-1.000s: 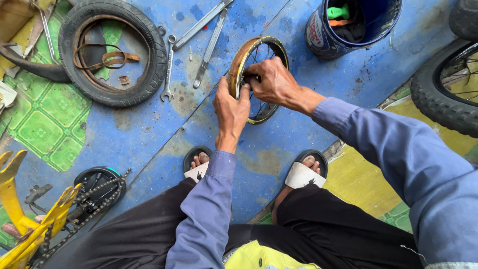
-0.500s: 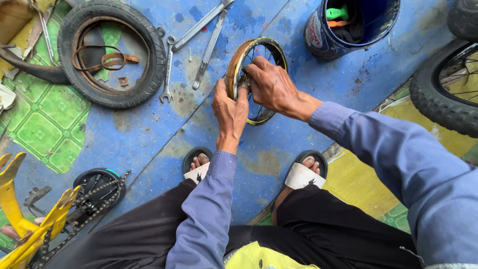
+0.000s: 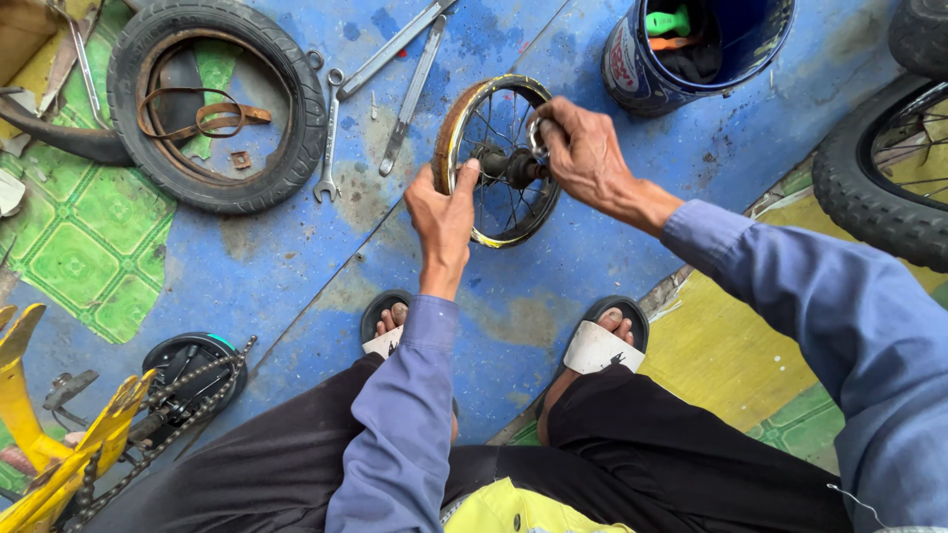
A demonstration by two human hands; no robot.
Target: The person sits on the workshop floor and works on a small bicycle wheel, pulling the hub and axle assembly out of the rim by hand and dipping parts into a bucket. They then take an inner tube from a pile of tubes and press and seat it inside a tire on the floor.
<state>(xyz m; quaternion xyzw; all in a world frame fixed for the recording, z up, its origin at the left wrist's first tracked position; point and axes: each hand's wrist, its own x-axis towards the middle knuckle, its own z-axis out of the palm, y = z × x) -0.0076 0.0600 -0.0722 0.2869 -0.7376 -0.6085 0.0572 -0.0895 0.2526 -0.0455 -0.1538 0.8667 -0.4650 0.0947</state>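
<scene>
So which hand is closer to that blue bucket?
The right hand: it is at the wheel's hub, just below-left of the bucket. The left hand grips the rim on the far side.

Right hand [image 3: 588, 153] covers part of the small spoked wheel [image 3: 499, 163]; its fingertip grip at the hub cannot be made out. Beyond the wheel, the blue bucket [image 3: 691, 49] and large tyre [image 3: 884, 168] are cut off by the frame edge.

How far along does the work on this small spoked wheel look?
Done: the tyre lies off on the floor, leaving the wheel rim bare. In hand: left hand steadies the rim, right hand works at the hub. Left: wrenches lie unused, and the tyre is not refitted.
</scene>
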